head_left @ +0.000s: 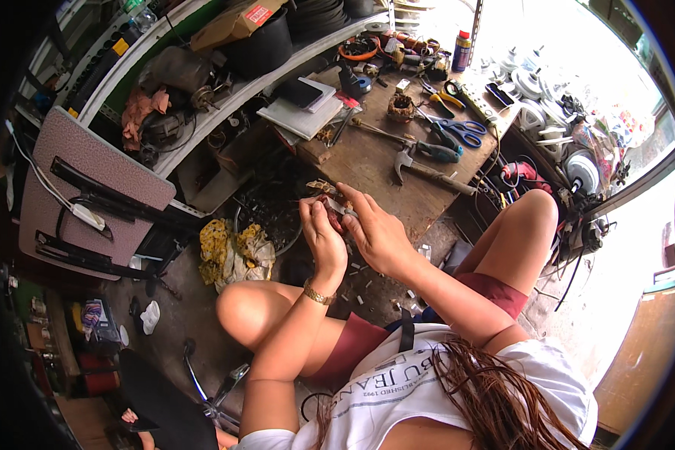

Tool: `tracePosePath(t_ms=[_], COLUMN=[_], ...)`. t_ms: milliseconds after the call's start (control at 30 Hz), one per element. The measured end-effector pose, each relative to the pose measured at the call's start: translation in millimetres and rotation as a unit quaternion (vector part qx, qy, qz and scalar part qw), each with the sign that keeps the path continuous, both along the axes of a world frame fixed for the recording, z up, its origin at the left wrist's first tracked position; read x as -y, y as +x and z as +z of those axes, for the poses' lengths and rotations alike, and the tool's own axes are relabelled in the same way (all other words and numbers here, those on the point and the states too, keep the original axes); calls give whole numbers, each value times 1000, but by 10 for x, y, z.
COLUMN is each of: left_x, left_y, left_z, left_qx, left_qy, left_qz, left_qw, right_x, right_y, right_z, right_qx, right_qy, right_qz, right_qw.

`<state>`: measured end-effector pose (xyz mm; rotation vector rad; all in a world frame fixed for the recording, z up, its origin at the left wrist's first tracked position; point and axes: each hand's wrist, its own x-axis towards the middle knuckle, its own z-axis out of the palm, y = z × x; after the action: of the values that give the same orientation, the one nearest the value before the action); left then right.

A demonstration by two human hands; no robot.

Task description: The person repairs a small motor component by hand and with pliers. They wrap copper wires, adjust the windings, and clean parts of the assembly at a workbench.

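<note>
My left hand (325, 244) cups a small motor part (335, 216) with reddish-brown, copper-coloured winding and a pale strip. From the other side my right hand (381, 234) presses its fingers and thumb onto the same part. Its detail is partly covered by the fingers. Both hands meet above my lap, just off the near left edge of the wooden table (352, 169). On that table lie a claw hammer (427, 174), a teal-handled screwdriver (436, 152), blue-handled scissors (466, 133) and yellow-and-black pliers (450, 99). A square wound motor core (401, 107) stands behind them.
A spray can (462, 52) stands at the table's back. Papers and a dark flat device (301, 93) lie at its left corner. White fan-motor parts (529, 82) are heaped at right. A yellow-stained cloth (236, 251) and small white scraps lie on the floor.
</note>
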<state>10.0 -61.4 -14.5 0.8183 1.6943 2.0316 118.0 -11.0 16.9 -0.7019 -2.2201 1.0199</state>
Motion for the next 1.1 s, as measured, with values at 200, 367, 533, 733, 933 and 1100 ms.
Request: tracePosePath(t_ms=[200,367,533,733,933,1100], left_x=[8,49,48,33,16,-22], left_y=[73,92,78,-163,-134,-260], left_z=[78,167,89,271,133,112], left_qx=[-81,-151,-230,-293,-259,-126], left_qy=[0,-22,-39,-79,-103,-82], left_qz=[19,3,5,8,1,-85], left_qw=[997,988,972,953,960,985], right_x=[13,11,-39,-117,-82,-486], right_y=[-55,-29,-103,-147,-159,-172], right_z=[24,153,123,106,9,-186], right_qx=[-14,44,36,59,38,-82], right_qy=[-8,14,45,62,33,-256], right_qz=[-23,-49,-73,-50,-83,78], right_qw=[1000,998,996,995,995,960])
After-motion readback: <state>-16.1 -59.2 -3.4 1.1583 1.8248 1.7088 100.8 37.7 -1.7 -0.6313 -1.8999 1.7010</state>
